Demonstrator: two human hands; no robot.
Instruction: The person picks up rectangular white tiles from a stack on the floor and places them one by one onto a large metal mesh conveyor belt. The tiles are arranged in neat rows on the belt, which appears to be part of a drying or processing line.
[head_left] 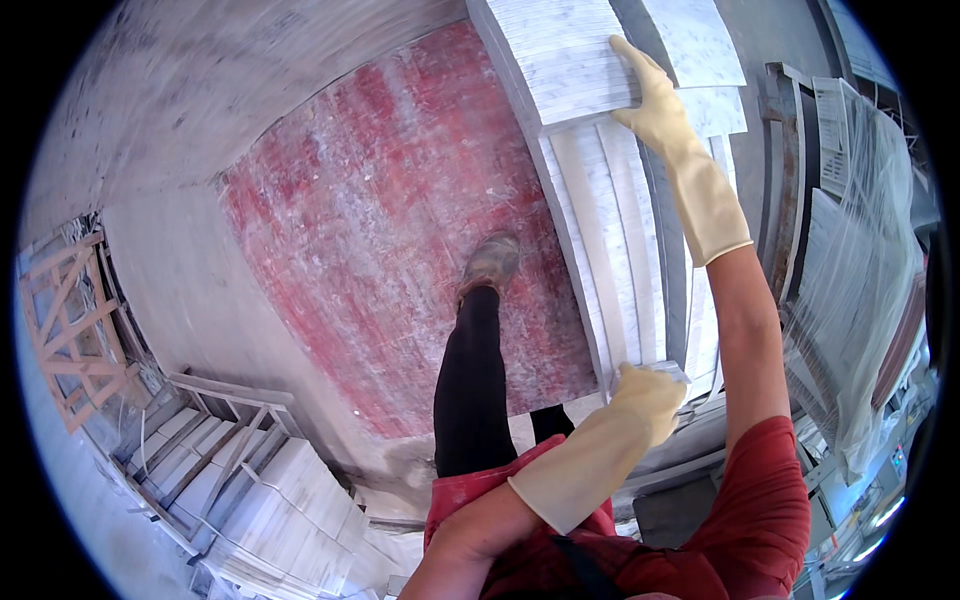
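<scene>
My right hand, in a long cream rubber glove, reaches to the far end of a row of stacked white marbled tiles. Its thumb and fingers are spread and touch the right side of that stack. Closer to my body, my left hand, gloved alike, is closed at the near end of the row. A white marbled piece shows beside its curled fingers; most of it is hidden by the glove. Pale flat strips run along the lower part of the row between my hands.
A worn red board lies on the floor, my shoe on it. Crated white blocks stand at lower left, a wooden frame beyond. Another marbled stack and clear plastic sheeting are on the right.
</scene>
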